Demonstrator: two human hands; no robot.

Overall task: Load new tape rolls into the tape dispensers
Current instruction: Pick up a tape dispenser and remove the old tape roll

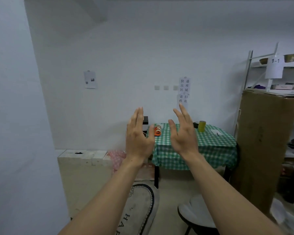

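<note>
Tape dispenser [157, 130], yellow tape roll [202, 126] sit on checked table [202, 146] well ahead; left hand [138, 134], right hand [182, 133] raised, spread, empty. Risk: stool [196, 216] underfoot may trip approach.

- White wall [126, 48] bears paper notices [184, 89].
- Checked green tablecloth [202, 150] at 3 o'clock.
- Tall cardboard box [265, 141], metal shelving [278, 73] farther right.
- Stool [196, 216] and rug [141, 209] at 6 o'clock.

A tape dispenser [157, 130] sits on the table's [210, 146] left part; tape rolls [202, 126] stand right of it; a stool [196, 212] stands before the table.
</note>
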